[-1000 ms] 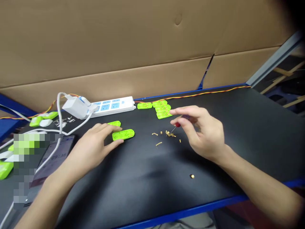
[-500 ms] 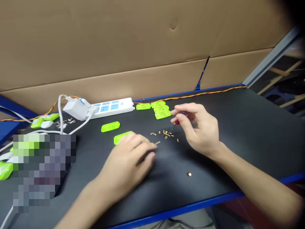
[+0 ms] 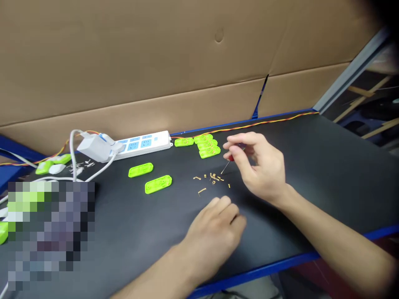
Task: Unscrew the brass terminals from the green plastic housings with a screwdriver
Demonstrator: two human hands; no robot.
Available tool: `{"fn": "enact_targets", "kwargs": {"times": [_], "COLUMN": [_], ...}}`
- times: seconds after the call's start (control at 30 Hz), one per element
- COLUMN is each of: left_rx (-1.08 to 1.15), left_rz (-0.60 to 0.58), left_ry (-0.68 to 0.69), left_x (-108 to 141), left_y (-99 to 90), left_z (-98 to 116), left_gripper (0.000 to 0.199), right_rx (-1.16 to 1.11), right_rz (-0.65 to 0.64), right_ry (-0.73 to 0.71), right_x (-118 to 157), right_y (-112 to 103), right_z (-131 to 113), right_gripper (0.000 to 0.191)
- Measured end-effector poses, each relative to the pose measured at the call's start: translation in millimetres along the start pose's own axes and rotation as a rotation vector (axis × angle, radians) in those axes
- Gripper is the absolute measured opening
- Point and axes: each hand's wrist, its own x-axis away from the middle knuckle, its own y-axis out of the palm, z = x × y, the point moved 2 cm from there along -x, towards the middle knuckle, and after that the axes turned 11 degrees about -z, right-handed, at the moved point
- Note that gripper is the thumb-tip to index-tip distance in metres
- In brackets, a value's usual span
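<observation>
My right hand (image 3: 262, 166) holds a small screwdriver (image 3: 227, 164) with a red collar, its tip pointing down beside several small brass pieces (image 3: 214, 177) on the black tabletop. My left hand (image 3: 215, 232) is low over the table, nearer to me than the brass pieces. Its fingers are curled, and anything under them is hidden. Left of the brass pieces lie a green plastic shell (image 3: 158, 184) and another green shell (image 3: 141, 170). Behind them, several green shells with metal parts inside (image 3: 208, 146) sit close together.
A white power strip (image 3: 141, 144) with a plugged-in white adapter (image 3: 95, 147) stands at the back left. White cables, green and white parts (image 3: 51, 164) and a blurred dark object (image 3: 59, 224) are at the left. Cardboard (image 3: 156, 62) rises behind the table.
My left hand has moved right, away from the nearer green shell, which now shows whole. It hides the spot where a loose brass piece lay. My right hand still holds the screwdriver.
</observation>
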Motion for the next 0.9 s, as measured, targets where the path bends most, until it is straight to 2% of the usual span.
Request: {"fn": "enact_targets", "kwargs": {"times": [0.1,0.23,0.37,0.43,0.57,0.63,0.8,0.9], "left_rx": [-0.072,-0.076,0.038,0.134,0.23,0.22,0.101,0.042], "left_rz": [0.074,0.155,0.195,0.161,0.028,0.009,0.085,0.159], "left_ry": [-0.071,-0.102,-0.155,-0.173,-0.145,-0.135,-0.188,-0.239], "left_x": [1.4,1.9,10.6,17.8,28.6,29.2,20.5,19.8], "left_y": [-2.0,-4.9,-18.2,-26.3,-31.8,-28.2,-14.8,-20.5], "left_z": [-20.2,-47.8,-69.4,-77.8,-87.7,-89.8,-90.7,-93.1], "left_gripper": [0.017,0.017,0.017,0.015,0.01,0.014,0.023,0.024], "right_rx": [0.04,0.085,0.103,0.115,0.132,0.119,0.029,-0.031], "right_rz": [-0.001,-0.014,-0.064,-0.103,-0.146,-0.121,0.0,0.069], "right_ry": [-0.01,-0.03,-0.044,-0.059,-0.071,-0.065,-0.003,0.006], "right_x": [-0.8,-2.3,-5.0,-5.9,-4.5,-2.3,3.0,4.0], "right_y": [-1.0,-3.3,-6.7,-7.2,-3.9,-1.7,-0.2,-1.1], "right_z": [0.2,0.6,0.6,-0.2,-1.3,-1.0,1.3,2.1], "right_gripper": [0.02,0.02,0.017,0.015,0.015,0.016,0.021,0.021]}}
